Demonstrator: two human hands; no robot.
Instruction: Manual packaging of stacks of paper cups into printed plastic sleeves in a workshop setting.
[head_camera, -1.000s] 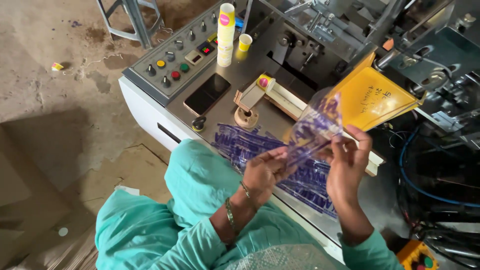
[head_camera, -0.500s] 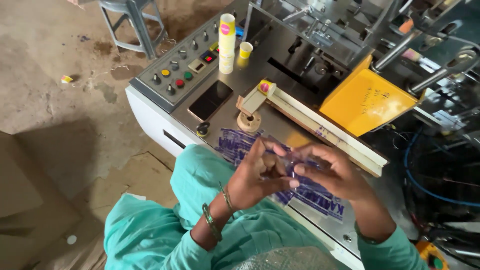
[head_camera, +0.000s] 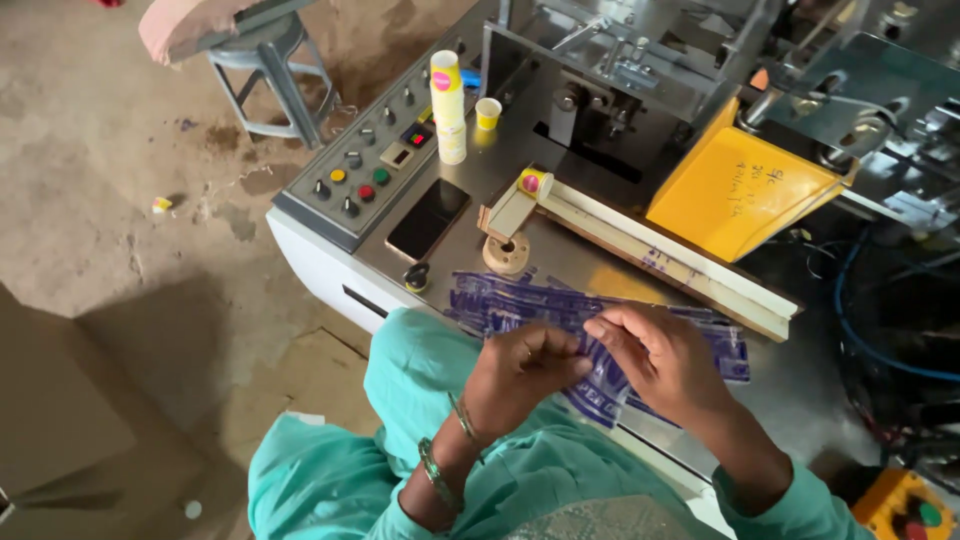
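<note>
My left hand (head_camera: 522, 372) and my right hand (head_camera: 661, 362) meet over a pile of clear plastic bags with blue print (head_camera: 520, 302) that lies on the steel machine top (head_camera: 560, 255). Both hands pinch the same clear printed bag (head_camera: 597, 372) between their fingertips, low over the pile. Green sleeves and bangles cover my left wrist. The bag is mostly hidden under my fingers.
A grey control panel (head_camera: 365, 180) with coloured buttons sits at the machine's left. A dark phone (head_camera: 428, 220), a stack of paper cups (head_camera: 448, 95), a single small cup (head_camera: 487, 112), a wooden guide rail (head_camera: 660, 260) and a yellow chute (head_camera: 735, 195) stand beyond. A stool (head_camera: 265, 60) stands on the dirt floor.
My hands have come down from in front of the yellow chute to just above the bag pile, still holding the clear bag. The view has shifted so the machine sits further right.
</note>
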